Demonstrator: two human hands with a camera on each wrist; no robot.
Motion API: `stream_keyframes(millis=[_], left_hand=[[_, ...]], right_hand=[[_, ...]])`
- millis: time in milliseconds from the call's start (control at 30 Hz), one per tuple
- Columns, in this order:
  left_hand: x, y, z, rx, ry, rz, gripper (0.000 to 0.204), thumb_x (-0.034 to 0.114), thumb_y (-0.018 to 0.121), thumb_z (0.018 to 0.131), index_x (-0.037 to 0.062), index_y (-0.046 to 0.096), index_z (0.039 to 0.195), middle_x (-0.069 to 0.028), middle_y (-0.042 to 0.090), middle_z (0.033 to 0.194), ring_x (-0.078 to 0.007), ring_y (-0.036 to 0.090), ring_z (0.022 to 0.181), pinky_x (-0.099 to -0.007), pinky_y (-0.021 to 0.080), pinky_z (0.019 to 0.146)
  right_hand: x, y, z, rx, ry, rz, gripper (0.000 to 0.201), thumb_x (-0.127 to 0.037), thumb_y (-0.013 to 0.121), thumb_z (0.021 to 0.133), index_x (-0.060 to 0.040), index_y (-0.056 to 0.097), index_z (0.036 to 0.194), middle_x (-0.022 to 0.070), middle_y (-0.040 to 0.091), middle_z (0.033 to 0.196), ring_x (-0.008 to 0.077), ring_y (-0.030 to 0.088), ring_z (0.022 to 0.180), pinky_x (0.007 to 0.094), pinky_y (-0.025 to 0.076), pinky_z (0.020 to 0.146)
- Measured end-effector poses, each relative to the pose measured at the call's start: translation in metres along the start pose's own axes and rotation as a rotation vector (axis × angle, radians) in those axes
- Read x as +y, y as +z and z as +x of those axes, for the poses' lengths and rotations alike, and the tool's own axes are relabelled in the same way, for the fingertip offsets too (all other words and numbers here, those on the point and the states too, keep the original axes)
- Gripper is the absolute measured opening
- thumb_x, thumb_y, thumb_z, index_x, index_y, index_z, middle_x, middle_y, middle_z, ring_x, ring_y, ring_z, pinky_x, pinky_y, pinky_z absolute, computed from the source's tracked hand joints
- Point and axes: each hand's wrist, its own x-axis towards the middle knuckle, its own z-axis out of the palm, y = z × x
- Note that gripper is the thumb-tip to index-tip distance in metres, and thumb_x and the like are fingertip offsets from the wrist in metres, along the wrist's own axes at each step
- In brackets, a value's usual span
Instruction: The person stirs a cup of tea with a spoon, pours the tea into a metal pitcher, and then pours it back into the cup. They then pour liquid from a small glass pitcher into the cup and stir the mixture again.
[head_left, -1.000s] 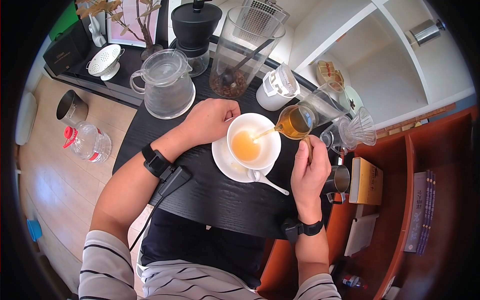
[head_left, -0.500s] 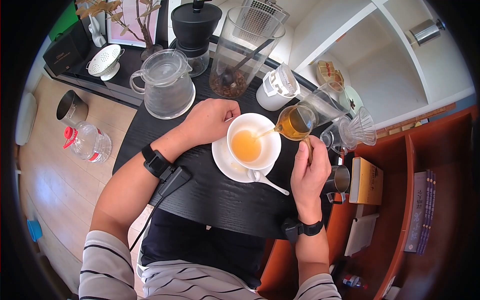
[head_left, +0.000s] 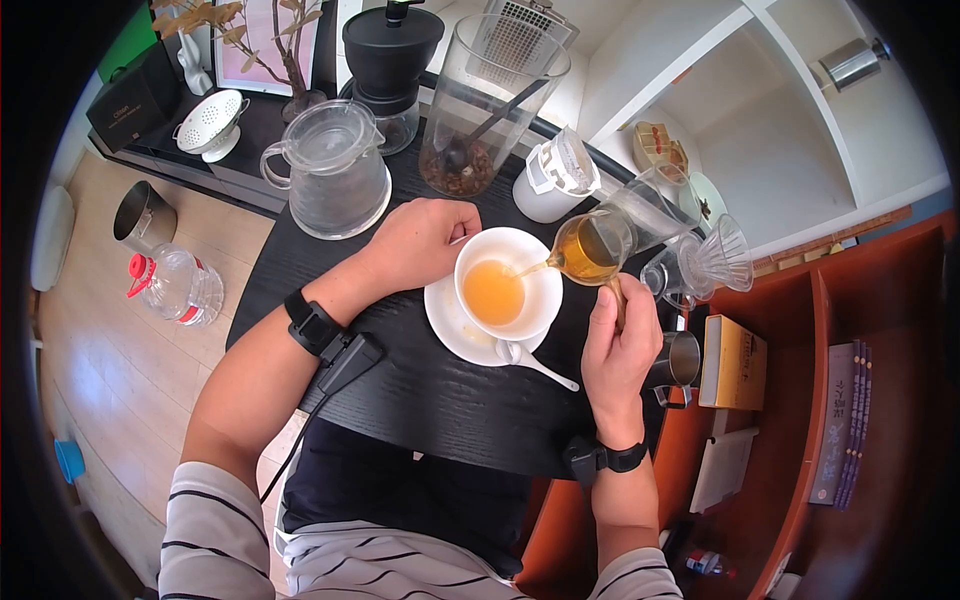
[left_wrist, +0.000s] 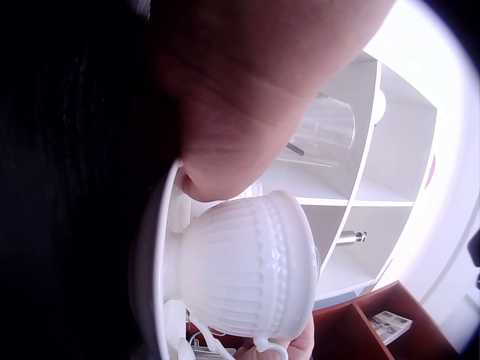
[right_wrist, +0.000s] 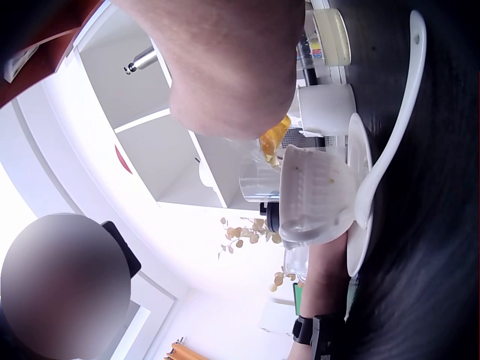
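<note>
My right hand (head_left: 625, 335) grips the handle of a small glass pitcher (head_left: 597, 245), tilted toward a white cup (head_left: 545, 285). A thin stream of amber liquid (head_left: 493, 293) runs from its spout into the cup, where more of it lies in the bottom. The cup, ribbed on the outside in the left wrist view, stands on a white saucer (head_left: 437, 318). Across the saucer's near side lies a white spoon (head_left: 548, 371), its handle past the rim. My left hand (head_left: 425, 240), fingers curled, pinches the saucer's far-left rim (left_wrist: 160, 262), beside the cup.
Behind the left hand stand a lidded glass server (head_left: 335, 180), a black coffee grinder (head_left: 393, 50) and a tall glass container (head_left: 462, 125) of beans. A white canister (head_left: 545, 190), a glass dripper (head_left: 722, 255) and a metal jug (head_left: 680, 358) line the right side.
The amber liquid in the cup has spread slightly wider as the thin stream keeps running. Both hands, the saucer and the spoon stay nearly in place.
</note>
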Motion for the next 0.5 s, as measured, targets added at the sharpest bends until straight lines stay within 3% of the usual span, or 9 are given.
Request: stream_keyframes(millis=[500], left_hand=[[0.0003,-0.0006,0.0002,-0.005,0.003,0.002,0.014,0.021,0.073,0.09,0.0073,0.075,0.094,-0.0107,0.074,0.08,-0.031,0.074,0.077,-0.0407,0.056,0.07]], right_hand=[[-0.0002,-0.0006,0.0002,0.015,-0.032,0.01,0.017,-0.002,0.07,0.098,0.0054,0.064,0.113,0.0176,0.063,0.086,0.0336,0.061,0.071,0.0419,0.049,0.065]])
